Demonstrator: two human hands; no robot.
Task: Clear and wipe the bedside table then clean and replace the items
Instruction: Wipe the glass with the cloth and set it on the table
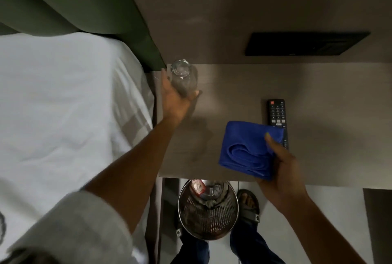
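My left hand (174, 97) grips a clear glass bottle (183, 78) over the far left corner of the brown bedside table (233, 85); whether the bottle's base touches the surface I cannot tell. My right hand (280, 162) holds a folded blue cloth (248, 149) just above the table's near right part. A black remote control (276, 113) lies flat on the table, its near end hidden under the cloth and my fingers.
A bed with white sheets (63, 104) and a green headboard (84, 5) lies to the left. A perforated metal waste bin (209, 210) with litter stands on the floor below the table's front edge, by my sandalled feet (249, 204). A black panel (305, 44) sits on the wall.
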